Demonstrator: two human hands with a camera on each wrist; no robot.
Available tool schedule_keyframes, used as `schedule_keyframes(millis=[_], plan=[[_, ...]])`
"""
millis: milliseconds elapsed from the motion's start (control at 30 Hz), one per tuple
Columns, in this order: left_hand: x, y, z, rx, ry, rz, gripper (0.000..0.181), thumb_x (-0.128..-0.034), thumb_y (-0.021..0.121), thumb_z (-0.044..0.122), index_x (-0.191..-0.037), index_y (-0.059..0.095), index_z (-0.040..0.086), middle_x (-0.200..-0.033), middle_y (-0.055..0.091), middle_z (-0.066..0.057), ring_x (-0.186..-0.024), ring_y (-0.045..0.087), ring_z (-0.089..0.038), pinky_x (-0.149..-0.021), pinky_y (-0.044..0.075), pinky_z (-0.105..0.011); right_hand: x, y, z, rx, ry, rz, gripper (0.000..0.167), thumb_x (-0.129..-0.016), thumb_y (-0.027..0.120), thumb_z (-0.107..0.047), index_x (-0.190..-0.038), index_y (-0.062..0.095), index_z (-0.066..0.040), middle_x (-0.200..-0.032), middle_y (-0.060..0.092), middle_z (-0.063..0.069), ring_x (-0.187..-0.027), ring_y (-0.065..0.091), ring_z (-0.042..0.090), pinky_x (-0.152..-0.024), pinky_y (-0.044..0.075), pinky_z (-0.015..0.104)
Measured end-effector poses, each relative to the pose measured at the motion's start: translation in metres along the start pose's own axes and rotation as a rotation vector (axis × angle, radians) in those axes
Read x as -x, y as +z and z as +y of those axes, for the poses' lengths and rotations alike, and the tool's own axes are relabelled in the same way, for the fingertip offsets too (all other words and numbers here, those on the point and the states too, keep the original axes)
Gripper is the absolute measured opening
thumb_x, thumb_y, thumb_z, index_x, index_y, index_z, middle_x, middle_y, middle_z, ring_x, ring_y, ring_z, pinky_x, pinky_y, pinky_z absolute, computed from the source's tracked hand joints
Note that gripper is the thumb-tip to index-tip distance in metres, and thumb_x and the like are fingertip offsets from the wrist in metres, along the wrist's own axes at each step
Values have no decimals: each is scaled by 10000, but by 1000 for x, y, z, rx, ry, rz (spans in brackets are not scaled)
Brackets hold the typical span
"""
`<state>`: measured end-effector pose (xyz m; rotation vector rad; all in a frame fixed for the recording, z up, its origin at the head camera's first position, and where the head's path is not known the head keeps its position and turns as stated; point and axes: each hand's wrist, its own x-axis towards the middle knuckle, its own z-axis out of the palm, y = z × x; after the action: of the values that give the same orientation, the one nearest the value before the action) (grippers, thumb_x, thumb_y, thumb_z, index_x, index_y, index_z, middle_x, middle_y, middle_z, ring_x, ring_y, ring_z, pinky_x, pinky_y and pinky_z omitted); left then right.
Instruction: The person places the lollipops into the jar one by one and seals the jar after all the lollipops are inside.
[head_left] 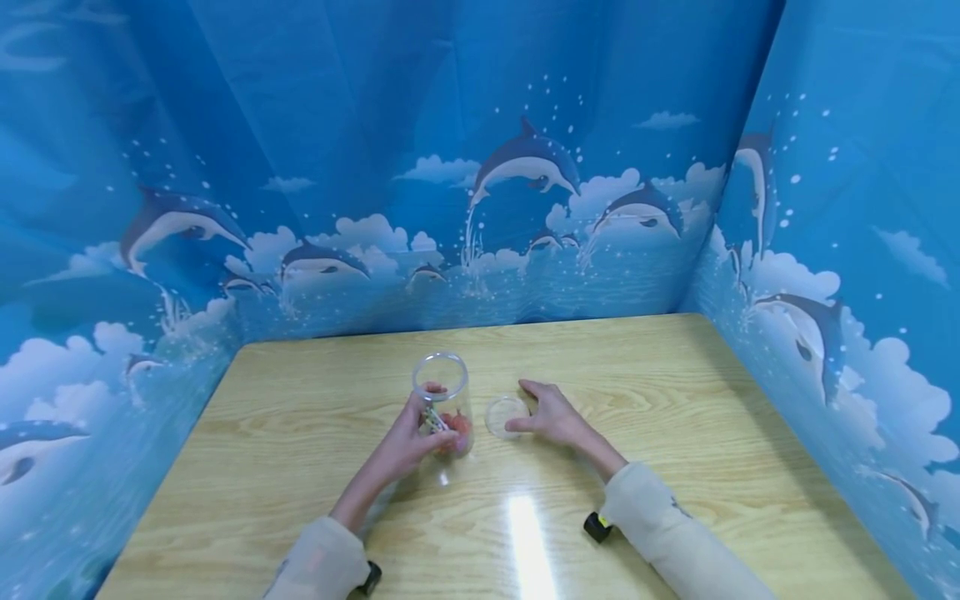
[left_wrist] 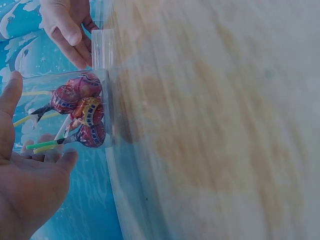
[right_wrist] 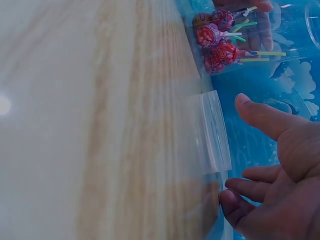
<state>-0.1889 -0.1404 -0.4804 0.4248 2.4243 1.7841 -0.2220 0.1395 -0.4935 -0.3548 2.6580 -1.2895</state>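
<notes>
A tall clear plastic jar [head_left: 463, 398] stands upright and uncapped on the table, left of centre. Inside, at its bottom, lie several wrapped lollipops [left_wrist: 82, 107] with red wrappers and yellow, green and white sticks. My left hand [head_left: 408, 437] holds the jar from its left side, thumb in front and fingers behind. To the jar's right, a round clear lid [head_left: 505, 417] lies flat on the table. Around the lid's right side my right hand [head_left: 553, 414] is spread, its thumb at the near right edge; the right wrist view shows the lid [right_wrist: 216, 132] between thumb and fingers, not gripped.
The wood-grain table [head_left: 322, 392] extends to both sides of the hands. Blue curtains [head_left: 360, 125] printed with dolphins and clouds hang behind it and along its left and right sides. A bright reflection lies on the near tabletop.
</notes>
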Motion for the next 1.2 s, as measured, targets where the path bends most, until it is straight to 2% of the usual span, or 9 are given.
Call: schedule_keyframes(millis=[133, 367, 667, 800, 1000, 1100, 1200], plan=[[0, 0, 0, -2, 5, 4, 705, -837, 824, 12, -1424, 440, 87, -1370, 553, -251, -1229, 589, -415, -1090, 442, -604, -1, 5, 0, 50, 6, 15, 905, -801, 898, -269, -1506, 441, 67, -1498, 489, 261, -1402, 414, 432, -1191, 329, 564], [0, 1, -1, 7, -1, 11, 712, -830, 827, 3, -1424, 442, 86, -1401, 548, -228, -1235, 586, -414, -1104, 424, -607, -2, 12, -4, 109, -32, 51, 942, -716, 948, -267, -1447, 485, 105, -1442, 529, 272, -1340, 451, 432, -1160, 373, 565], [1, 0, 0, -3, -4, 11, 716, -833, 833, 29, -1429, 444, 102, -1440, 535, -192, -1307, 532, -449, -1142, 364, -633, -2, 15, -8, 167, -37, 0, 976, -685, 966, -285, -1458, 490, 73, -1406, 502, 238, -1301, 466, 397, -1121, 420, 571], [1, 0, 1, 9, -5, 6, 715, -832, 831, 20, -1429, 447, 110, -1437, 537, -193, -1301, 538, -447, -1135, 379, -625, 0, 16, -9, 198, -60, -16, 922, -700, 961, -242, -1441, 513, 77, -1350, 519, 219, -1255, 482, 370, -1098, 445, 531], [0, 0, 0, -3, -5, 5, 713, -840, 831, 36, -1433, 445, 125, -1463, 521, -185, -1339, 507, -458, -1141, 363, -635, 5, 14, -12, 219, -41, -28, 894, -714, 949, -249, -1438, 524, 56, -1273, 550, 189, -1183, 520, 336, -1059, 482, 512], [0, 0, -1, -6, -4, 5, 711, -840, 830, 33, -1431, 444, 117, -1458, 522, -191, -1329, 513, -464, -1138, 367, -637, 7, 10, -13, 196, -34, -43, 883, -746, 929, -254, -1456, 502, 51, -1288, 561, 197, -1176, 554, 338, -1057, 493, 519], [1, 0, -1, -6, -4, 6, 713, -840, 831, 34, -1432, 441, 105, -1453, 523, -197, -1323, 515, -470, -1137, 366, -640, 10, 6, -14, 135, -19, -55, 873, -784, 899, -232, -1487, 463, 48, -1264, 551, 185, -1091, 577, 305, -974, 540, 484]])
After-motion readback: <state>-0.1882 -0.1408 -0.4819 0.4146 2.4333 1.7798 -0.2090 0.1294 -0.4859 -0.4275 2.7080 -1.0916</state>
